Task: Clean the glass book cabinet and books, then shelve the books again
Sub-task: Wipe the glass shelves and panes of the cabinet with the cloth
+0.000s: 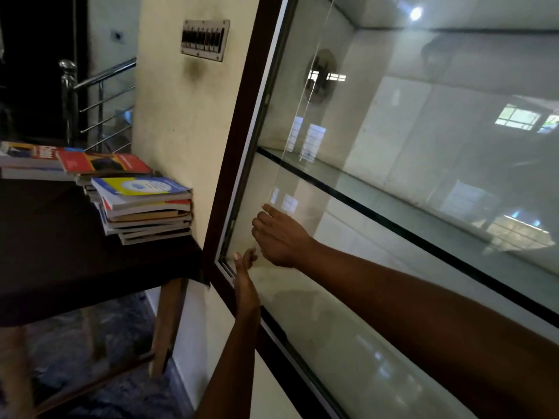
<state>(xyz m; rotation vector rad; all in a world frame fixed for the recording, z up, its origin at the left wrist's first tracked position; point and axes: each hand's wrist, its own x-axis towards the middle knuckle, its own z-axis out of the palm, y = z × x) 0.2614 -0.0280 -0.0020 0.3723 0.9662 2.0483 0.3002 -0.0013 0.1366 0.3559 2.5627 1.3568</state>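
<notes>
The glass book cabinet (230, 164) has a dark wooden frame and fills the right of the view; its glass shelf (378, 204) holds no books. My right hand (279, 235) lies flat with straight fingers against the lower glass pane near the cabinet's left edge. Just below it, my left hand (245, 276) reaches up with straight fingers to the bottom sliding track by the frame's corner. Neither hand holds anything. A stack of several books (145, 207) sits on the dark table to the left.
A dark wooden table (75, 252) stands close against the cabinet's left side, with more books (69, 161) at its back. A switch panel (204, 39) hangs on the cream wall. A steel stair railing (90, 95) is behind the table.
</notes>
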